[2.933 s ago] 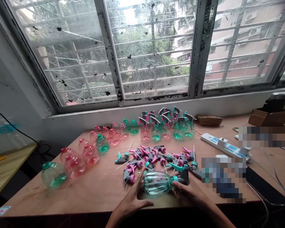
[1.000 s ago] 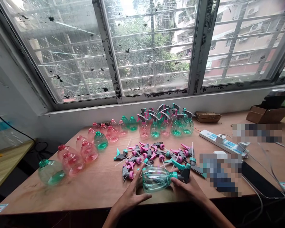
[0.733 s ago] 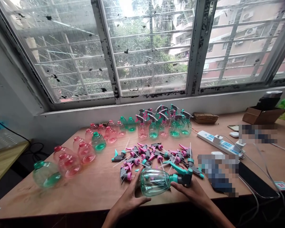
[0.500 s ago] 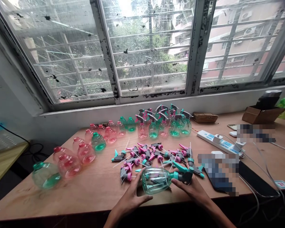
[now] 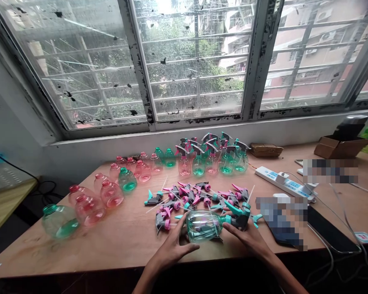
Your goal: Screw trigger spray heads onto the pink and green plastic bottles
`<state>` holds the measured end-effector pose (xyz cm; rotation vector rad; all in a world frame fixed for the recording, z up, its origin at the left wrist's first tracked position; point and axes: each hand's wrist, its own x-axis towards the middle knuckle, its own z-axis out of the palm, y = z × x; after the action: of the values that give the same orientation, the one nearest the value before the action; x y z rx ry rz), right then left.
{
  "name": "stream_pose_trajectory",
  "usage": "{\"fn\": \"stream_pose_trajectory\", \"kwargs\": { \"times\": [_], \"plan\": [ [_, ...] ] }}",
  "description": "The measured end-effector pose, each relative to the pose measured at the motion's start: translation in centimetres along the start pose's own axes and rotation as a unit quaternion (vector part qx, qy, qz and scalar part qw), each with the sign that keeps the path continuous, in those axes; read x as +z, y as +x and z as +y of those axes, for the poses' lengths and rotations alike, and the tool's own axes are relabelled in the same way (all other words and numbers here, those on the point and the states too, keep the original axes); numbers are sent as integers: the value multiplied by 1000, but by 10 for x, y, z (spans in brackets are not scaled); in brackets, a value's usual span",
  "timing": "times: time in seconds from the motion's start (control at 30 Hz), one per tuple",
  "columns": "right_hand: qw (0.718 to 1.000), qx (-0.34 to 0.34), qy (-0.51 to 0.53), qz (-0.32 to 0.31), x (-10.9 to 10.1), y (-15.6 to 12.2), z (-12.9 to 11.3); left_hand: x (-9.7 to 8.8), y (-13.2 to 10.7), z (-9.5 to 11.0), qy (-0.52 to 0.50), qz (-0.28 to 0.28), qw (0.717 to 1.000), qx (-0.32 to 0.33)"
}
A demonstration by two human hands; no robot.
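A clear green spray bottle lies sideways in front of me, its base to the left and its neck to the right. My left hand is closed around the base end, thumb underneath. At the neck, my right hand grips the grey and teal spray head, whose teal collar sits against the bottle's mouth. How far the collar is threaded on I cannot tell. Just beyond my hands lies a pile of loose pink, teal and grey spray heads with thin tubes.
Topless pink bottles and a green bottle stand on the left of the wooden table. Bottles with spray heads stand by the window wall. A power strip, cables, a black phone and a cardboard box occupy the right.
Both hands have stayed on the bottle, which is a little farther right. The spray head's trigger has turned slightly, and my view has shifted a little.
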<state>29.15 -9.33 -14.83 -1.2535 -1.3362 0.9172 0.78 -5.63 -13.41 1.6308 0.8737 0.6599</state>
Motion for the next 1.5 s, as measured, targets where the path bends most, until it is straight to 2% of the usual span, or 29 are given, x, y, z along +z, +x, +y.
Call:
{"fn": "stream_pose_trajectory", "kwargs": {
  "times": [0.27, 0.43, 0.57, 0.77, 1.0, 1.23, 1.5],
  "plan": [
    [996, -2, 82, -46, 11, 0, -1, -3, -2, -2, -17, 6, 999, 30],
    [986, 26, 162, -39, 16, -1, 4, -3, -1, 3, -29, 2, 998, 50],
    [987, 33, 154, -42, 12, -2, -2, -1, -3, 6, -14, 0, 998, 58],
    [984, 41, 167, -39, 11, -2, 0, -4, -6, -5, 16, 12, 1000, 16],
    [981, 50, 182, -51, 11, -2, 4, -2, -4, -2, -8, 2, 998, 59],
    [979, 65, 181, -60, 8, 0, 3, -2, -5, -1, -36, 1, 999, 22],
    [977, 95, 184, -55, 9, -2, 3, -1, -4, -4, -49, -5, 997, 56]
  ]
}}
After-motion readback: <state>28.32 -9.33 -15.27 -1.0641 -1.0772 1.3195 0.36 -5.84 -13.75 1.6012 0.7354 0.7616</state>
